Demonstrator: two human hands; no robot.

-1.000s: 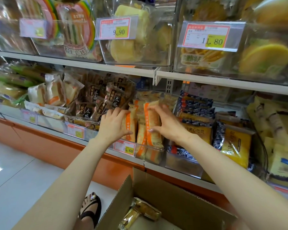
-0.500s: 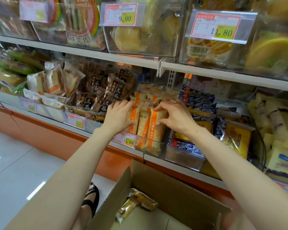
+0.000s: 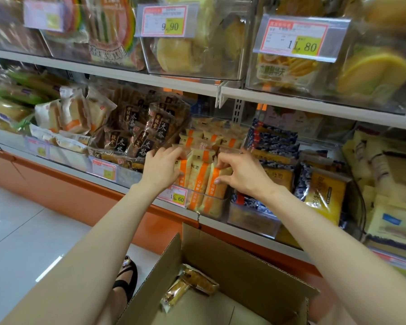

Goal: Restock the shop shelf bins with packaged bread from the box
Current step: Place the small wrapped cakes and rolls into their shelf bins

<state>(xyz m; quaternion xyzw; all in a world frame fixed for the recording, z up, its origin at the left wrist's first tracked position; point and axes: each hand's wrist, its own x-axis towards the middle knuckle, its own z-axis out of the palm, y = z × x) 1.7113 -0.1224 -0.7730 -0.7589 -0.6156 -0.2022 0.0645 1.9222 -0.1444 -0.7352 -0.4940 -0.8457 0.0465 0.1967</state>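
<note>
Both hands sit lower than 1 s ago: the orange-striped bread packs (image 3: 201,178), then held up above the bin, now stand upright inside the clear bin (image 3: 222,200) at frame centre, behind the 15.60 price tag (image 3: 176,197). Left hand (image 3: 161,168): fingers curled over the top of the leftmost pack. Right hand (image 3: 243,175): thumb and fingers pinch the upper edge of the rightmost pack. Cardboard box (image 3: 234,259), lower centre, open; two wrapped loaves (image 3: 192,283) lie inside.
</note>
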